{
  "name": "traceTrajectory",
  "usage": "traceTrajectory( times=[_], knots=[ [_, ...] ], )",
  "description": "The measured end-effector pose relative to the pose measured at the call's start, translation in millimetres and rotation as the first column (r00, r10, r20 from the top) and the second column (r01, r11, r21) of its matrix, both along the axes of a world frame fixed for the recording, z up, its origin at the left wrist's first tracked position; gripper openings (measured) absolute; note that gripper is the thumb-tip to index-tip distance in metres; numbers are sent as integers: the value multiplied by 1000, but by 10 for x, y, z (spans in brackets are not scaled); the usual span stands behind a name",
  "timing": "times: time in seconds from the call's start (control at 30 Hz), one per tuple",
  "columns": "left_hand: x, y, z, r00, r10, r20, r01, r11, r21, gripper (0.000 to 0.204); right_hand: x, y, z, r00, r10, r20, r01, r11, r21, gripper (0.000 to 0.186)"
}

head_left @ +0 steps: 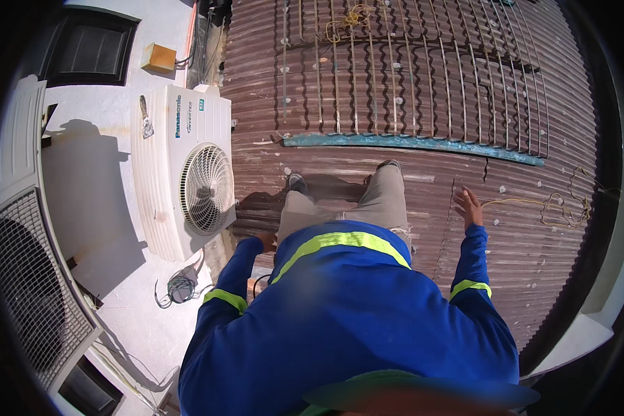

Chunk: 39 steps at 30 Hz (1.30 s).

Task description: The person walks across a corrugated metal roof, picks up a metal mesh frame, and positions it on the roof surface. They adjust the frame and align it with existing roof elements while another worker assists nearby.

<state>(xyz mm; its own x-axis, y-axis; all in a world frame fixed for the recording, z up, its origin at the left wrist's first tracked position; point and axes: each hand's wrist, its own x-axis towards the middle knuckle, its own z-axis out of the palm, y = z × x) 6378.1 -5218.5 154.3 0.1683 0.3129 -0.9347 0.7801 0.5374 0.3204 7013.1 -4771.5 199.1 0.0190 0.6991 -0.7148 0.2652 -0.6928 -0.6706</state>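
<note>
R hand (469,206), fingers apart, hung twd roof's (426,197) rt edge; L hand's (266,241) fingers: I couldn't tell; minding cord (513,202) seemed wise.

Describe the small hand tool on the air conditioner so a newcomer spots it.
At the left is a white outdoor unit with a round grille. On its top, toward the far end, lies the hand tool. Its brownish handle and pale, wider head set it apart from the orange box beyond.

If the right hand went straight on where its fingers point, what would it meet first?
Probably the long blue-green bar ahead; depth is unclear, so the right hand might pass above it.
</note>
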Motion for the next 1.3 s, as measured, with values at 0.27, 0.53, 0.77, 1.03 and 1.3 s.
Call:
traceTrajectory(
  times=[0.27,0.53,0.77,1.03,1.3],
  knots=[
    [-2355,2978,869,854,514,-82,-344,675,652,52,-1365,-2759,-275,460,887,32,-749,408,-522,47],
    [-2794,5538,2503,965,138,222,-261,440,859,45,-1001,-2753,-507,974,93,205,29,853,-521,48],
    [-2981,5603,2828,943,279,182,-304,502,810,54,-1781,-1359,-77,997,-4,78,13,993,-115,59],
    [-3331,4508,177,978,-32,-204,119,895,429,111,-3701,-901,-549,997,1,82,-15,985,169,65],
    [-3313,6972,-2560,982,-167,-83,183,950,253,68,-5797,-1147,-721,840,226,493,-231,972,-52,82]
  ],
)
